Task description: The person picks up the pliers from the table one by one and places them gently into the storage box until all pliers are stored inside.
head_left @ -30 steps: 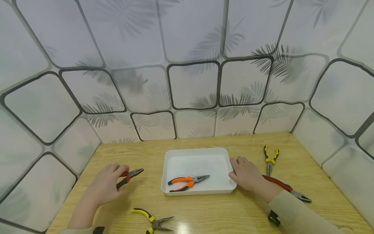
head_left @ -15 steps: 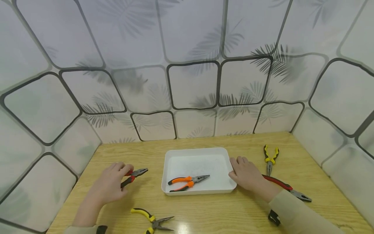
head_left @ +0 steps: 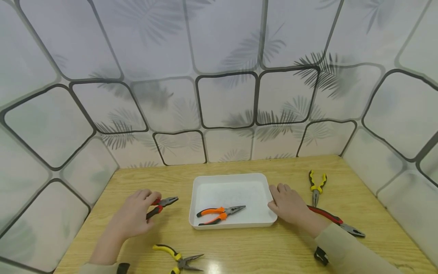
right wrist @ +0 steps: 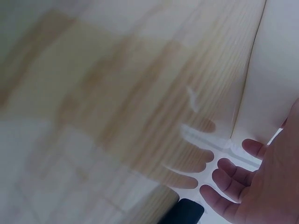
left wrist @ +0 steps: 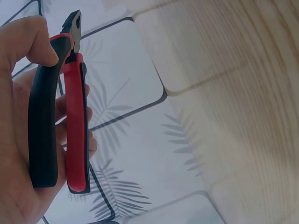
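Gripping red-and-black pliers [left wrist: 77, 121] in the left hand [head_left: 131, 215], above the wooden desk [head_left: 239, 247], left of the white tray [head_left: 236, 190]; touching the tray's right end with the loosely bent right hand [head_left: 289, 205]. Facing patterned walls [head_left: 226, 99].

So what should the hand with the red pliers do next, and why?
I'd say the left hand should probably carry the red-and-black pliers over the white tray. It grips them just beside the tray, the orange pliers lie inside with bare space behind them, and the right hand is at the tray's right edge.
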Tool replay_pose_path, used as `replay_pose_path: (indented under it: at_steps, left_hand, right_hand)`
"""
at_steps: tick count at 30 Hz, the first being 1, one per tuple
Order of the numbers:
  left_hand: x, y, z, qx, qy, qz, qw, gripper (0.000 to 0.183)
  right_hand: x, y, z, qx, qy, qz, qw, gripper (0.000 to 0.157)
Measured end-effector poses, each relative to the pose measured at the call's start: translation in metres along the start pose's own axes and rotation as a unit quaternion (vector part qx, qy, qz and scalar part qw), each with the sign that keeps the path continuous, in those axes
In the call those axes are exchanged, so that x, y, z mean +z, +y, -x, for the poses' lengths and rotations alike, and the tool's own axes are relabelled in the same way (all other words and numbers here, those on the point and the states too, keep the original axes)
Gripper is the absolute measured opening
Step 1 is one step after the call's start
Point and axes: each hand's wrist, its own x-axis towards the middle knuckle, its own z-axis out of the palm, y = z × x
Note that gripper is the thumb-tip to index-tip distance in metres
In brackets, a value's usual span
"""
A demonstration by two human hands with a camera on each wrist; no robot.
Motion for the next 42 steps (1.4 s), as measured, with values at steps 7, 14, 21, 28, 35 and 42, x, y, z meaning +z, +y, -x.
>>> replay_pose_path:
  at_steps: [7,14,21,28,35,42]
  left_hand:
    - [0.004,0.007,-0.004,0.013,0.005,-0.002,0.9999,0.056]
    - [0.008,0.012,-0.008,0.018,0.001,0.011,0.9998,0.057]
    - [0.009,0.016,-0.013,0.027,0.005,0.013,0.9995,0.059]
    - [0.010,0.022,-0.019,0.035,0.002,0.018,0.9992,0.057]
    - [0.012,0.028,-0.023,0.043,0.004,0.017,0.9989,0.057]
    - [0.014,0.033,-0.028,0.051,0.005,0.016,0.9986,0.058]
  right_hand:
    - [0.000,0.000,0.000,-0.002,0.001,0.001,1.000,0.026]
    - [0.000,-0.001,0.000,-0.002,-0.001,-0.004,1.000,0.025]
    - [0.002,0.001,-0.001,-0.002,-0.002,-0.002,1.000,0.022]
    - [0.002,0.001,-0.001,-0.001,0.000,-0.002,1.000,0.025]
    - [0.001,0.001,-0.001,-0.002,0.002,-0.005,1.000,0.024]
    - [0.001,0.000,0.000,-0.003,0.008,-0.005,1.000,0.021]
